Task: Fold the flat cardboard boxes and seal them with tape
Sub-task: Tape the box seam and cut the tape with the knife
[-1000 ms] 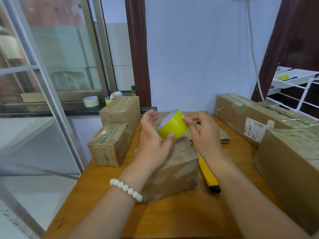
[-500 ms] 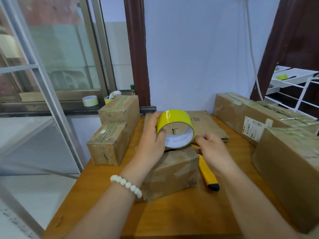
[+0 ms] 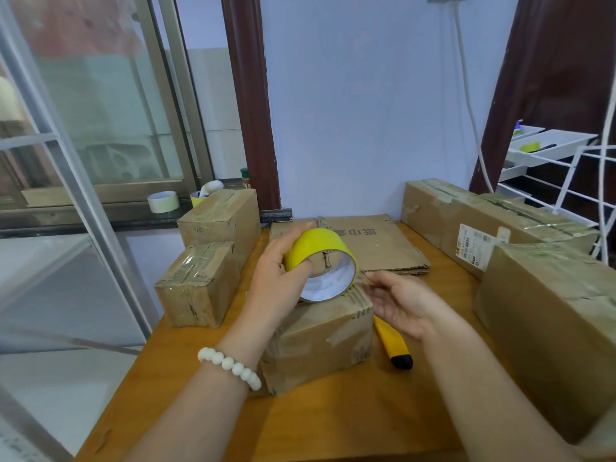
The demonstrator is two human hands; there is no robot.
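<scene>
The wooden table (image 3: 333, 425) stands against a pale blue wall (image 3: 366, 111), with a window (image 3: 100, 128) to its left and a white rack (image 3: 566, 168) to its right. The left hand (image 3: 276, 281) grips a yellow tape roll (image 3: 316, 251) just above a small box (image 3: 320, 338) at the table's middle. The right hand (image 3: 403, 305) lies palm up with loosely curved fingers at the roll's rim; whether they pinch the tape end cannot be told. A yellow knife (image 3: 390, 341) lies just right of the box. Flat cardboard (image 3: 383, 245) rests by the wall. Taped boxes (image 3: 200, 285) line the left edge, bigger ones (image 3: 550, 328) the right.
</scene>
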